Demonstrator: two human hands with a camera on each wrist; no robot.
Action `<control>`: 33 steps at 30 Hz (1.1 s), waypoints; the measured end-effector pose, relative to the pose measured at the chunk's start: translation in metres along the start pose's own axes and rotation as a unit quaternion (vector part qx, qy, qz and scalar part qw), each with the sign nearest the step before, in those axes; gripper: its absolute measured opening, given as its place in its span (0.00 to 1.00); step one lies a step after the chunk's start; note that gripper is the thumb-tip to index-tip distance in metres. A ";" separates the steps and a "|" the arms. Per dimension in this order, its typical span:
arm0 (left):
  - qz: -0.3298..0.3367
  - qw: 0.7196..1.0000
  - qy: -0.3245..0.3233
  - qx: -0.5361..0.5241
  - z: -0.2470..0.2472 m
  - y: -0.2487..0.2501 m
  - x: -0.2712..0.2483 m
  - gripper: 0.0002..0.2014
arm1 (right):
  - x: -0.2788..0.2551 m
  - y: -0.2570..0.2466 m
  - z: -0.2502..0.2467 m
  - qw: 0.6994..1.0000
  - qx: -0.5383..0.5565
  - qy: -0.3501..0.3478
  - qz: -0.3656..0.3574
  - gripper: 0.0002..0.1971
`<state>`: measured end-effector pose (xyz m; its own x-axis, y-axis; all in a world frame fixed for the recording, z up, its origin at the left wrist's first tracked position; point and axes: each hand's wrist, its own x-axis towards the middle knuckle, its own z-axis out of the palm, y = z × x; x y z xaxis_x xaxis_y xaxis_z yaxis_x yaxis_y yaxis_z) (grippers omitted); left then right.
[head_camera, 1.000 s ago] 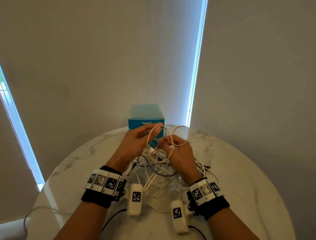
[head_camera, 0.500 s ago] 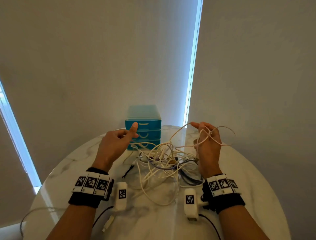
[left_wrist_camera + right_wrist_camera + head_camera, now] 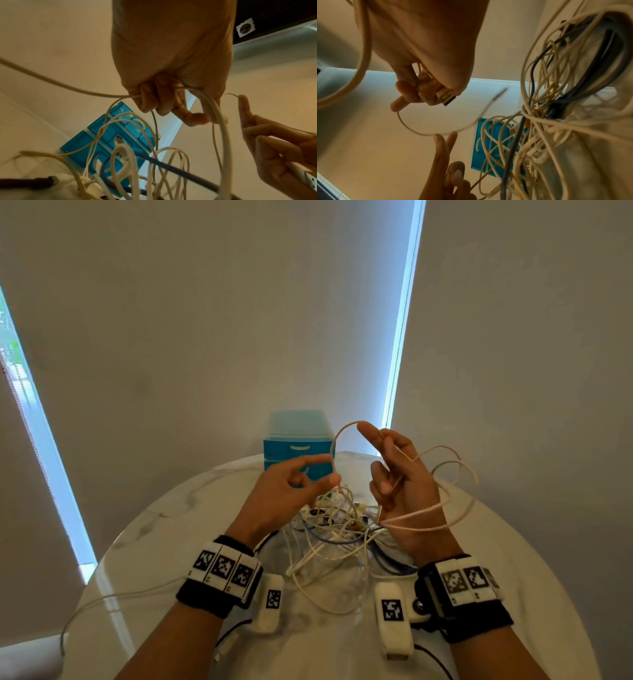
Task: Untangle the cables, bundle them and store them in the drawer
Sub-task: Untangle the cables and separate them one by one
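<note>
On the round white marble table (image 3: 513,594) lies the tangled heap of white and blue cables (image 3: 339,529). Above it, the right hand (image 3: 404,491) grips coils of a thin cream cable (image 3: 455,474); the left hand (image 3: 291,494) pinches its free length. Bundling is underway; next, another loop. Beyond stands the shut blue plastic drawer unit (image 3: 296,445).

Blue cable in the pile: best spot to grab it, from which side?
Judging from the head view, take the blue cable at its low loop on the near side of the tangle, coming from above. That arc looks exposed; farther back white cables cross it. The right hand already holds coils, so the left hand suits better.
</note>
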<state>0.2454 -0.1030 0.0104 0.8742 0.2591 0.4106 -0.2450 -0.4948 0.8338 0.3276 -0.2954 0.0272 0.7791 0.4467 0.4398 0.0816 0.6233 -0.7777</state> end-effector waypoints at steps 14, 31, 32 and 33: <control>0.039 0.938 0.269 -0.214 -0.047 -0.010 0.009 0.09 | 0.002 -0.013 -0.071 0.813 -0.536 0.229 -0.013 0.06; 0.025 0.973 0.175 -0.148 -0.048 0.005 -0.005 0.09 | 0.048 -0.018 0.047 0.797 -0.602 -0.045 0.023 0.06; 0.002 0.973 0.201 -0.113 -0.051 -0.001 -0.003 0.09 | 0.052 -0.025 0.036 0.820 -0.572 0.026 0.005 0.09; -0.030 0.970 0.227 -0.077 -0.055 -0.007 -0.002 0.11 | 0.055 -0.031 0.026 0.848 -0.522 0.095 -0.004 0.11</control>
<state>0.2223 -0.0542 0.0237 0.6221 0.6403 0.4505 -0.2892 -0.3468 0.8922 0.3523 -0.2738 0.0875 0.8538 0.2727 0.4435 0.5156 -0.3256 -0.7925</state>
